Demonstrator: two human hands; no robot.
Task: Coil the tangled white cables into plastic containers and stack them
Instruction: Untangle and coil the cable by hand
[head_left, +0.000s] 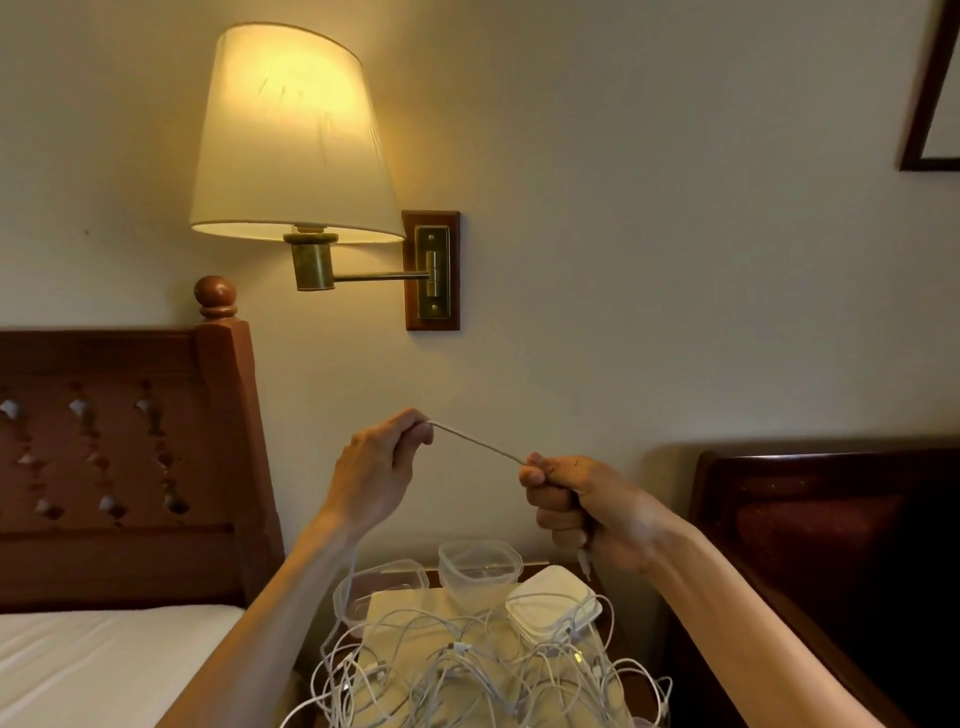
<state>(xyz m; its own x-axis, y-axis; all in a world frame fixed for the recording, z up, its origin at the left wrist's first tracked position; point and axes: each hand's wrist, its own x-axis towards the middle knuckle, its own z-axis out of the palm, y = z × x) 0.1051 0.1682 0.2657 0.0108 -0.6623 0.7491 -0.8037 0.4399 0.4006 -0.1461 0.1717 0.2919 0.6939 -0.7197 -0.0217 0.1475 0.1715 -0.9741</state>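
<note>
Nearest the camera, a tangled heap of thin white cables sprawls over a small tabletop covered with a pale yellowish cloth, loops spilling past its front and side edges. Among the heap, small connector plugs show here and there. Just behind the tangle sit clear plastic containers: a shallow one lies tilted on the left, a deeper square tub stands upright in the middle, and a stack of white square lids leans at the right, with cables draped across it.

Above the tabletop both arms are raised. The left hand has its fingers curled and pinches one white cable strand between thumb and forefinger. That strand runs taut, slanting down to the right hand, which is closed in a fist around it; a short cable end with a plug hangs out below the fist. From the left hand more cable drops along the forearm down to the heap.

To the left stands a bed with a white sheet and a carved reddish wooden headboard. On the right is a dark wooden chair. On the cream wall behind, a lit brass swing-arm lamp with a cream shade hangs, and a dark frame corner shows at upper right.
</note>
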